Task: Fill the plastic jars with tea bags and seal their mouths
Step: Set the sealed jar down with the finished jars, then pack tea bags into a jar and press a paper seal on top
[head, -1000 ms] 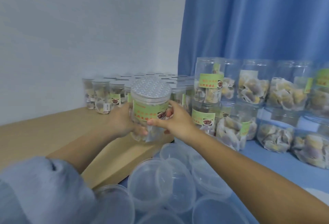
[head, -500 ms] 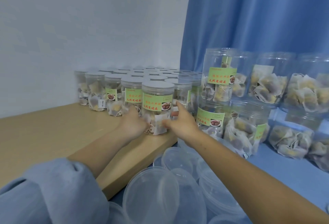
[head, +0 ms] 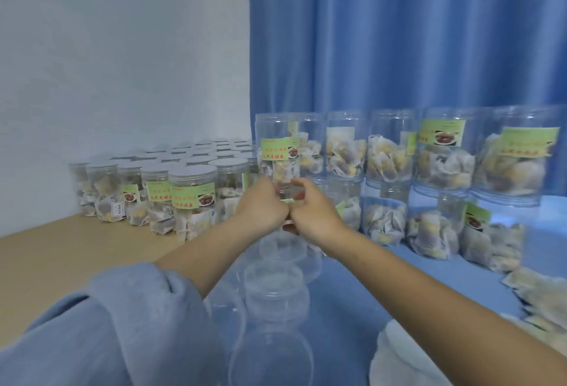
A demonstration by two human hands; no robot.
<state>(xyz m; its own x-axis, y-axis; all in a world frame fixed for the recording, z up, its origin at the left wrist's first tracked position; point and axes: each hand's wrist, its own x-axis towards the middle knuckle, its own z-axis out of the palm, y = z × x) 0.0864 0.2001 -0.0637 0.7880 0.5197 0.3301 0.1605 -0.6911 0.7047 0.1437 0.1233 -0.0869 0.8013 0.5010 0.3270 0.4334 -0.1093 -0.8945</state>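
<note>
Two hands meet at the base of an unsealed tea-bag jar, top tier of the stacked rows on the blue cloth. Left hand and right hand both have fingers curled in toward the jar's bottom rim; looks like a grip from either side, but blur hides actual contact, so can't tell for sure. Jar is clear thin plastic w/ green label, about half full of tea bags: prob. very light, walls flex if squeezed, smooth so a bit slippery. Mouth open, so keep it upright. Best hold is low on both sides or around the ribbed neck, not mid-wall. Sealed jars sit left on the wooden board; spare clear lids lie nearer.
</note>
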